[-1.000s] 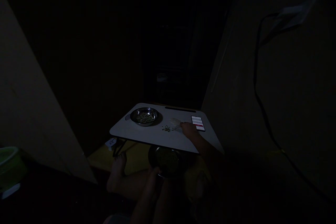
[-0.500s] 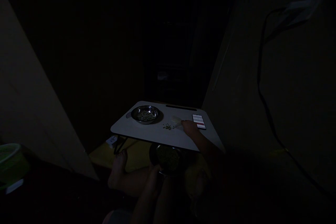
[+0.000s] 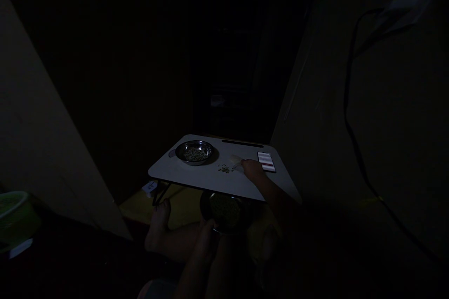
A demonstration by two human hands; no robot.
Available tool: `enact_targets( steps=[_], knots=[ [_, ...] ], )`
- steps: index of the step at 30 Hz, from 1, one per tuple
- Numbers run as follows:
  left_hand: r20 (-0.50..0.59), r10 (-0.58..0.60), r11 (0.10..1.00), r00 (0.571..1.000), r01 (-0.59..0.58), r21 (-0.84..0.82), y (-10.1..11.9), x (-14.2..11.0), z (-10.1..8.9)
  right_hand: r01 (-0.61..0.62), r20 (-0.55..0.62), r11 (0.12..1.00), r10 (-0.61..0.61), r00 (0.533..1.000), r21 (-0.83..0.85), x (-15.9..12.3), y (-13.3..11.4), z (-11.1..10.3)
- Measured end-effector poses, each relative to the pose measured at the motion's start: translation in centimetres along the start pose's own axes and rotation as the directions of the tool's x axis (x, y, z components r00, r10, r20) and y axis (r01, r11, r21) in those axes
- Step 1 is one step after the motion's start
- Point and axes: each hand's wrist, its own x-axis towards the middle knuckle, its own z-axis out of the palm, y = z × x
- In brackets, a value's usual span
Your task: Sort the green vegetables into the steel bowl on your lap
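Note:
The scene is very dark. My right hand (image 3: 252,169) is over the white folding table (image 3: 196,177), closed on a pale, thin, translucent object (image 3: 236,159) whose kind I cannot make out. A small scatter of greenish bits (image 3: 224,168) lies on the tabletop just left of that object. To the left stands a shiny metal bowl (image 3: 180,154) with pale pieces in it. Below the table's near edge, my left hand (image 3: 209,224) grips the rim of a dark bowl (image 3: 204,203) of green bits at my lap. Its fingers are partly lost in shadow.
A lit phone (image 3: 266,162) lies at the table's right, beside my right wrist. Bare legs (image 3: 159,229) are under and before the table. A green basket (image 3: 17,219) stands far left. A dark cable (image 3: 347,103) hangs along the right wall.
Almost nothing differs. The pale object by my right hand has shifted and tilted slightly, while the left hand stays at the bowl's rim.

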Motion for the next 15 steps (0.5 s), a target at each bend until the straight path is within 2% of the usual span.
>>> enact_targets(
  steps=[3, 10, 13, 15],
  knots=[
    [-0.020, 0.023, 0.999, 1.000, -0.024, -0.042, 0.6, -0.2, 1.5, -0.011, -0.010, 1.000, 0.011, 1.000, -0.005, 0.1, 0.0, 0.1],
    [-0.165, 0.068, 0.996, 0.984, -0.077, -0.051, 1.2, -0.4, 2.5, 0.002, -0.030, 0.999, -0.003, 1.000, -0.049, 0.1, -0.1, 0.2],
    [-0.118, 0.110, 0.994, 0.987, -0.112, -0.010, 1.5, -0.9, 2.2, -0.005, -0.011, 0.999, 0.004, 1.000, -0.054, 0.0, -0.1, 0.0],
    [-0.088, 0.087, 0.996, 0.992, -0.086, 0.009, 1.5, -0.8, 1.9, -0.018, 0.005, 0.999, 0.018, 1.000, -0.047, 0.0, -0.1, -0.1]
  ],
)
